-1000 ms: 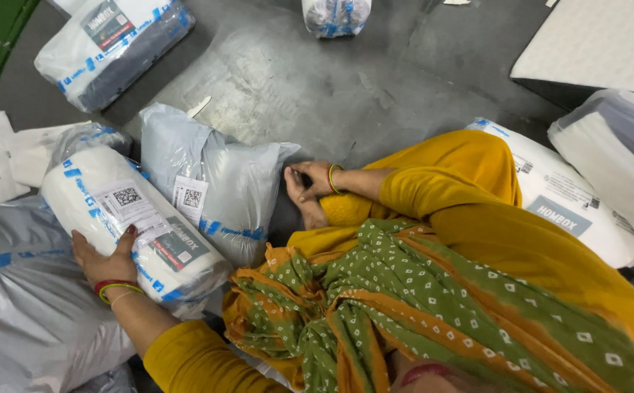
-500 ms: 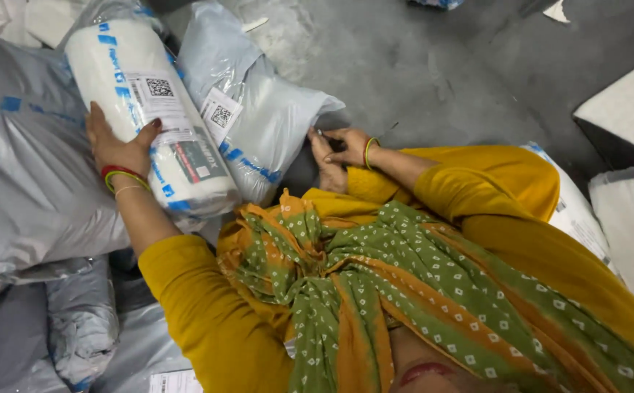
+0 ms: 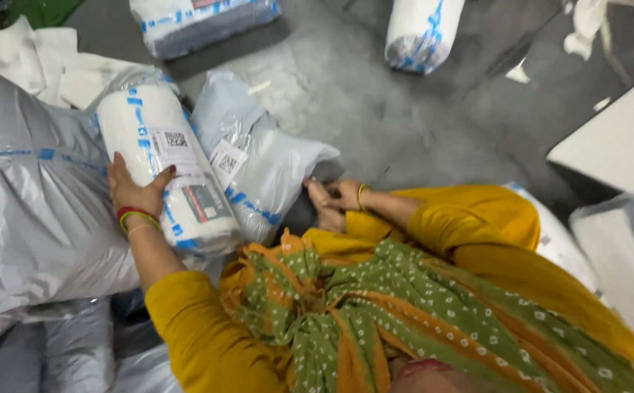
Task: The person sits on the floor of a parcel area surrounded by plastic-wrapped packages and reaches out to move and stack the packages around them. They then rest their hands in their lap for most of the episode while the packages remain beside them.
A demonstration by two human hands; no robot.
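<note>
While the left hand [image 3: 133,195] grips it, white roll parcel [image 3: 164,164] shows labels.

The left hand [image 3: 136,193] grips a white rolled parcel [image 3: 164,164]; the right hand [image 3: 331,204] seemingly touches the grey bag [image 3: 266,156] beside it.

light: even, soft | shadows: faint | edges: motion blur
</note>
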